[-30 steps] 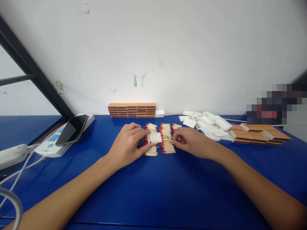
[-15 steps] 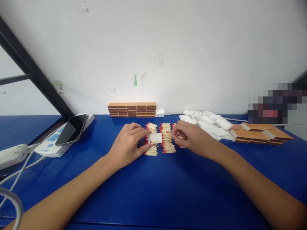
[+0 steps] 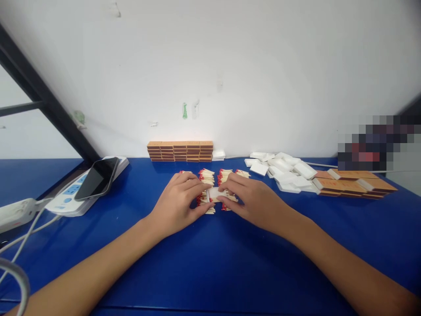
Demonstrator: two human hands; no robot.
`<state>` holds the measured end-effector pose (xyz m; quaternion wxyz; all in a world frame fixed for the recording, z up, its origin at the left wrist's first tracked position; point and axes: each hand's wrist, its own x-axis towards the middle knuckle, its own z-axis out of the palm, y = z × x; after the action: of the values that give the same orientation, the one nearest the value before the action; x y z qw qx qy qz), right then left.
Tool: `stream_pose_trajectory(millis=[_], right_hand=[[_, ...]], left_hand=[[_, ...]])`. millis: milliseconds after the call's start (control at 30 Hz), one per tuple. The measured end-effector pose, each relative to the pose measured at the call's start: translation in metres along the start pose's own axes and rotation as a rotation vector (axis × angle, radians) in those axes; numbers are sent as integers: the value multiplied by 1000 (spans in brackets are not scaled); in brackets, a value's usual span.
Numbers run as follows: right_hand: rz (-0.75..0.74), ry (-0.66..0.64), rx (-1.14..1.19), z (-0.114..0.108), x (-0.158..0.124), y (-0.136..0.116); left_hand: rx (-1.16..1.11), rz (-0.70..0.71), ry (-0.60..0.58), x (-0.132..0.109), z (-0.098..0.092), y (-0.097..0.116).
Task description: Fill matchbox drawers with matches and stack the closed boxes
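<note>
A small white matchbox tray (image 3: 213, 192) sits above the rows of matches, gripped at its left end between the thumb and fingers of my left hand (image 3: 177, 198). My right hand (image 3: 258, 197) has its thumb and fingertips closed at the tray's right part, on a match (image 3: 215, 200) whose red head shows inside; the fingers partly cover its stick. Underneath and around lie red-headed matches in several piles, among them one pile (image 3: 207, 174) behind the tray and another (image 3: 225, 173) beside it. Both hands hide parts of the outer piles.
Stacked matchboxes (image 3: 180, 151) stand against the wall, with white trays (image 3: 219, 154) beside them. A heap of white trays (image 3: 285, 169) and more matchboxes (image 3: 355, 184) lie right. At left, a phone (image 3: 98, 178) rests on a power strip (image 3: 66, 204) with cables.
My right hand has moved left with a match, from the right-hand piles to the tray. My left hand keeps its grip on the tray.
</note>
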<state>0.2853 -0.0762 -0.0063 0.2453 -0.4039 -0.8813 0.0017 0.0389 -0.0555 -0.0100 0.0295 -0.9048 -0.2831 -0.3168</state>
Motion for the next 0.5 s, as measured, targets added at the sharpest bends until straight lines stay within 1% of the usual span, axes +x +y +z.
stream_pose_trajectory(millis=[67,133,200,267,367,433,500], right_hand=[[22,53,58,-5,-1,4],[74,84,63,-10,-1,10],[147,58,56,-16,-1,19],[215,-48,109,-20,-1,29],[281,-243,276,-23,-3,37],[304,-317,347,-24,-4,38],[292,-356,365,-25,-5,35]], left_hand=[[0,-10,-3,0,0,-2],[5,-19,-5,0,0,-6],[18,-22,9,0,-1,-9],[36,-26,24,-1,-2,-12],[53,-31,30,-1,-3,-14],[53,-30,36,0,-3,-13],[42,-26,45,0,-3,-12]])
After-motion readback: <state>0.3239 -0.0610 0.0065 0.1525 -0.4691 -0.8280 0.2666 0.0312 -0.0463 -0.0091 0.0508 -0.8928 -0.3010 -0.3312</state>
